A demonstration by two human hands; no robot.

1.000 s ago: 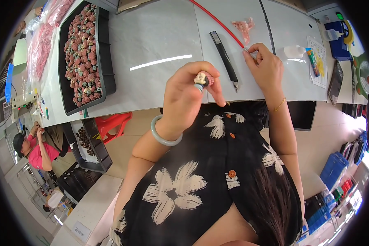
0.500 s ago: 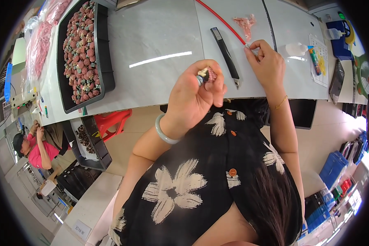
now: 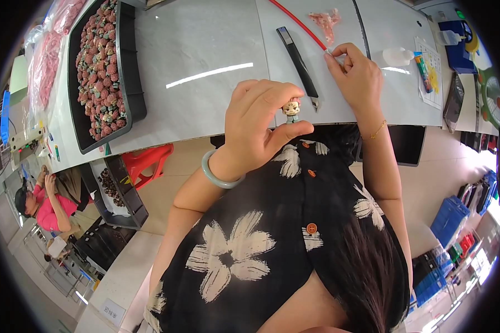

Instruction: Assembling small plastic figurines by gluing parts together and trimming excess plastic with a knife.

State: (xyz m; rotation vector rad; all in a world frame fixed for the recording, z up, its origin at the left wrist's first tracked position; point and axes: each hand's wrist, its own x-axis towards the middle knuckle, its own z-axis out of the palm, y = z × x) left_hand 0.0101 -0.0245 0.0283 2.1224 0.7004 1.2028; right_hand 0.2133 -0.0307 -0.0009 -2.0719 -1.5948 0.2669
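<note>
My left hand (image 3: 261, 119) pinches a small figurine (image 3: 290, 111) between thumb and fingers. The figurine is upright, with pinkish hair, a pale face and a grey-green lower body. Over the table, my right hand (image 3: 354, 76) is closed around the end of a thin red hose (image 3: 299, 23), which comes in from the far edge; its pale tip is mostly hidden by the fingers. Between the two hands lies a black cutter knife (image 3: 299, 65), its pointed tip toward me. Beyond my right hand rests a crumpled pinkish scrap (image 3: 325, 23).
At left stands a black tray (image 3: 129, 66) heaped with similar figurines, beside pink material in clear bags (image 3: 44, 72). A white squeeze bottle (image 3: 397, 56) and a glue tube (image 3: 423, 73) lie at right. A red stool (image 3: 153, 164) sits below; a co-worker (image 3: 53, 208) works far left.
My left hand has turned so the figurine now stands upright with its face showing, and has moved slightly nearer me. The right hand keeps its hold on the hose. The whole view has shifted slightly.
</note>
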